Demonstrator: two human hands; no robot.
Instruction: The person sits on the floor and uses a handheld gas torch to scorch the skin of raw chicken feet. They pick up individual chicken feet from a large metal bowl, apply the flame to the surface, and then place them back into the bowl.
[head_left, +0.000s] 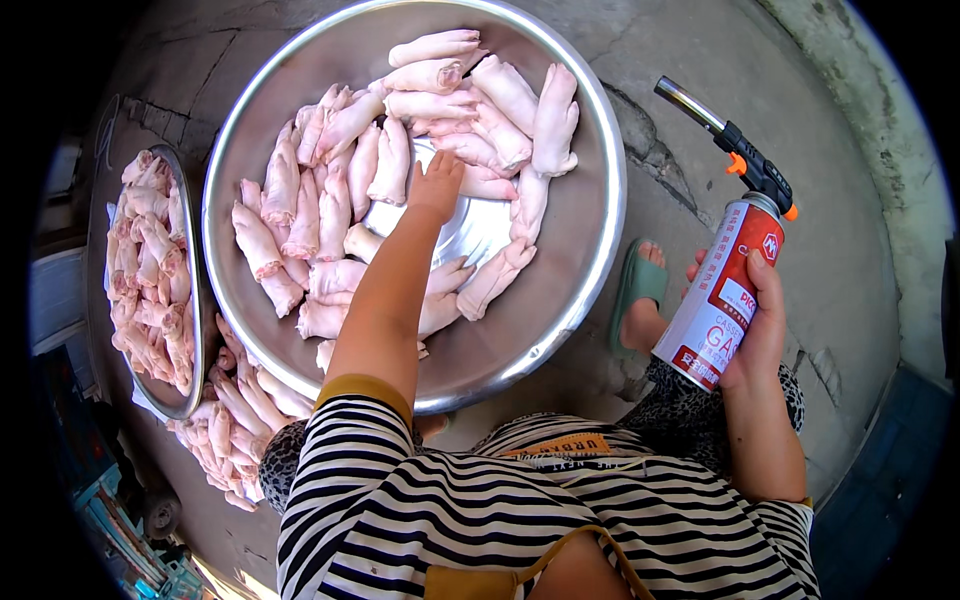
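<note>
A wide stainless steel basin (611, 225) stands before me, with pale pig's trotters (281, 184) heaped around its inside. My left hand (437, 189) reaches over the bare middle of the basin floor, fingers slightly apart, close beside a trotter (486, 183). Whether the fingertips touch it is hidden. My right hand (757, 322) grips a red and white gas canister (709, 292) that bears writing. Screwed onto its top is a black blowtorch head (757, 169) with orange controls; its metal nozzle (690, 103) points up and left. No flame shows at the nozzle.
Left of the basin, a metal tray (196, 300) holds more trotters. Another pile of trotters (232, 420) lies near my left knee. The concrete floor (817, 247) is cracked, and a pale wall (885, 142) rises at right. My sandalled foot (645, 289) is beside the basin.
</note>
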